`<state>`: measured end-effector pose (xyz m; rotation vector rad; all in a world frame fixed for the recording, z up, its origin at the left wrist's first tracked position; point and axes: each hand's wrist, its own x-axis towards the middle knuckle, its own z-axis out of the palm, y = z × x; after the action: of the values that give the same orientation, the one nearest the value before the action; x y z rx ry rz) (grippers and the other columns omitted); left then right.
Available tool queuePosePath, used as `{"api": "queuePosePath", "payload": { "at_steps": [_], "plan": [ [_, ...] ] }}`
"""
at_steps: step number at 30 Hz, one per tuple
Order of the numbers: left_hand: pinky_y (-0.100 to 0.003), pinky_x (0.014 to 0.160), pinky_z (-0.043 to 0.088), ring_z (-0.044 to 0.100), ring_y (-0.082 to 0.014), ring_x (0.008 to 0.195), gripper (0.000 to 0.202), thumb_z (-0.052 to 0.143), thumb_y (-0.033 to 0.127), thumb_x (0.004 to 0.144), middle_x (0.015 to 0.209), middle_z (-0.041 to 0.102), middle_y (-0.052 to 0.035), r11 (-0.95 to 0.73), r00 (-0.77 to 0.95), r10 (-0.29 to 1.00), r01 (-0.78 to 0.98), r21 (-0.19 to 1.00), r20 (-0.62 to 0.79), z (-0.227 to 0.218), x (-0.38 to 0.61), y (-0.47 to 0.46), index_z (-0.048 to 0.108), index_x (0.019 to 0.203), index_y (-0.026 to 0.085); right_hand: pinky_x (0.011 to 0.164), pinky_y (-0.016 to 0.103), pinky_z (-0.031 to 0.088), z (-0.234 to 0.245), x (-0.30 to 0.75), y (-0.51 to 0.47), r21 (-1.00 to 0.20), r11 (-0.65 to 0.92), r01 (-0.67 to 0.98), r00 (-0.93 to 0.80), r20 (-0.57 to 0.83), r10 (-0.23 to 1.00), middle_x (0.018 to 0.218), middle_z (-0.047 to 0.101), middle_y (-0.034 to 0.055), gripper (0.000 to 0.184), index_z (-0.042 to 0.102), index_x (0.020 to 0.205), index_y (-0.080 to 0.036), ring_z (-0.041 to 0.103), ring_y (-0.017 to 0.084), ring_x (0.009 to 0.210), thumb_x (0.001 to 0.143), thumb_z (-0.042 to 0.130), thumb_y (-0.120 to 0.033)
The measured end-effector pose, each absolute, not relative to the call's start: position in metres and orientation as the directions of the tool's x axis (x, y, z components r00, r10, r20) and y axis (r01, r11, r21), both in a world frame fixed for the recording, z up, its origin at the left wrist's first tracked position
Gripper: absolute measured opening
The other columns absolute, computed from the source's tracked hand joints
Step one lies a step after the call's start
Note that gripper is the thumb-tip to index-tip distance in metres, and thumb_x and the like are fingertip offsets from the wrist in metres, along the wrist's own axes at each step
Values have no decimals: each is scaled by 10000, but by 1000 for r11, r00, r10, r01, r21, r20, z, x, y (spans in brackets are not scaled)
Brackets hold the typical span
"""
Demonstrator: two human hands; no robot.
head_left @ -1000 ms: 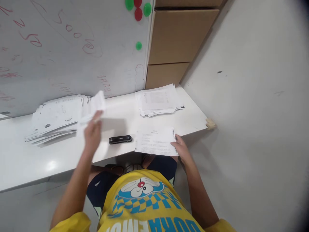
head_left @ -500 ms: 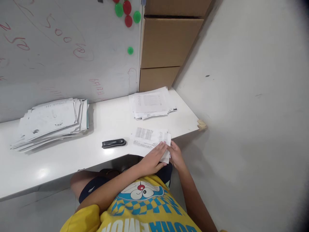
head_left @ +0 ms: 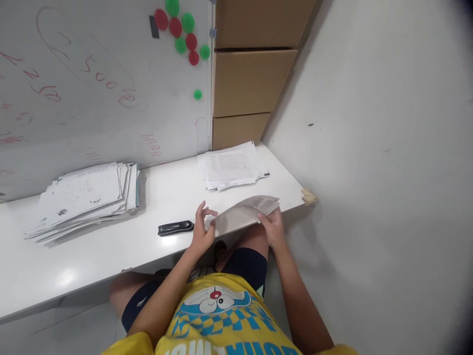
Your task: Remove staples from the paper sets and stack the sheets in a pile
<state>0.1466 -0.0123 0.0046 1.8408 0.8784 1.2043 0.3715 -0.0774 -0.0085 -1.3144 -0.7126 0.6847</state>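
A printed paper [head_left: 244, 215], bowed and lifted at an angle, is stretched between my two hands at the desk's front edge. On its left end, my left hand [head_left: 203, 230] has the corner between thumb and a finger, with other fingers raised. The right end is gripped by my right hand [head_left: 272, 228], thumb on the near side. Whether it is one sheet or a few together, I cannot tell. A black stapler [head_left: 175, 228] lies on the desk just left of my left hand.
On the white desk [head_left: 173, 185], a thick paper stack [head_left: 86, 195] lies at left and a smaller paper pile [head_left: 232, 165] at the back. Cardboard boxes [head_left: 251, 84] and a whiteboard [head_left: 111, 118] with magnets stand behind. A wall [head_left: 369, 172] rises at right.
Both hands were together at the paper's right end. My left hand has moved left to its other end, and the paper has been raised and bent. The view has tilted up slightly.
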Motion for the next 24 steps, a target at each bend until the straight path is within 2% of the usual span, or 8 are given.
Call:
{"api": "queuePosePath", "payload": {
  "at_steps": [3, 6, 9, 13, 16, 18, 20, 24],
  "plan": [
    [-455, 1003, 415, 580, -187, 1003, 495, 454, 293, 904, 998, 593, -73, -455, 398, 830, 82, 886, 390, -8, 137, -4, 290, 1367, 232, 997, 413, 413, -12, 365, -72, -999, 27, 24, 586, 36, 809, 1105, 683, 76, 422, 578, 1076, -215, 602, 235, 1082, 719, 667, -421],
    [-423, 955, 452, 574, -210, 1051, 346, 471, 281, 886, 1064, 601, -100, -376, 424, 859, 138, 916, 288, -9, 135, 3, 442, 1225, 214, 966, 416, 437, -7, 364, -71, -994, 2, 112, 610, 71, 789, 1013, 704, 78, 343, 615, 978, -205, 622, 249, 1020, 747, 617, -460],
    [-418, 926, 475, 597, -222, 1026, 214, 442, 292, 899, 1041, 629, -95, -364, 432, 864, 185, 913, 258, 3, 128, -4, 543, 1068, 209, 927, 414, 467, 3, 367, -75, -988, -26, 155, 618, 76, 782, 987, 722, 84, 331, 646, 939, -206, 636, 272, 1005, 754, 603, -477],
    [-403, 922, 496, 607, -207, 1049, 329, 373, 262, 928, 1097, 631, -85, -425, 357, 874, 230, 875, 331, 34, 87, -25, 479, 1240, 251, 865, 395, 502, 15, 374, -93, -979, -90, 181, 512, 16, 859, 1020, 733, 72, 324, 681, 985, -214, 658, 279, 965, 776, 622, -455],
    [-459, 1026, 422, 550, -236, 1161, 386, 406, 237, 905, 1188, 610, -89, -561, 444, 815, 444, 698, 373, 56, 48, -22, 476, 1284, 252, 773, 388, 534, 10, 376, -101, -979, -183, 94, 402, -131, 906, 970, 746, 72, 358, 699, 996, -200, 678, 276, 878, 755, 655, -462],
    [-500, 1046, 377, 512, -283, 1198, 416, 493, 281, 871, 1241, 590, -103, -623, 565, 773, 597, 505, 286, 60, 29, -8, 509, 1284, 233, 757, 392, 542, 3, 371, -99, -976, -217, 19, 390, -192, 900, 966, 747, 78, 401, 701, 1013, -188, 679, 277, 872, 736, 673, -476],
    [-500, 992, 400, 531, -307, 1146, 452, 558, 345, 851, 1213, 605, -115, -649, 633, 752, 664, 372, 181, 55, 17, 9, 526, 1284, 220, 763, 399, 546, -5, 360, -93, -972, -234, -17, 383, -223, 897, 974, 747, 81, 429, 704, 1019, -181, 678, 277, 881, 718, 690, -486],
    [-413, 839, 451, 578, -263, 968, 321, 539, 399, 884, 1010, 647, -95, -675, 673, 728, 671, 306, 130, 36, 14, 25, 607, 1134, 209, 750, 408, 556, -10, 340, -85, -967, -254, -25, 344, -247, 906, 939, 753, 77, 437, 723, 987, -185, 684, 274, 837, 681, 717, -498]
  ]
}}
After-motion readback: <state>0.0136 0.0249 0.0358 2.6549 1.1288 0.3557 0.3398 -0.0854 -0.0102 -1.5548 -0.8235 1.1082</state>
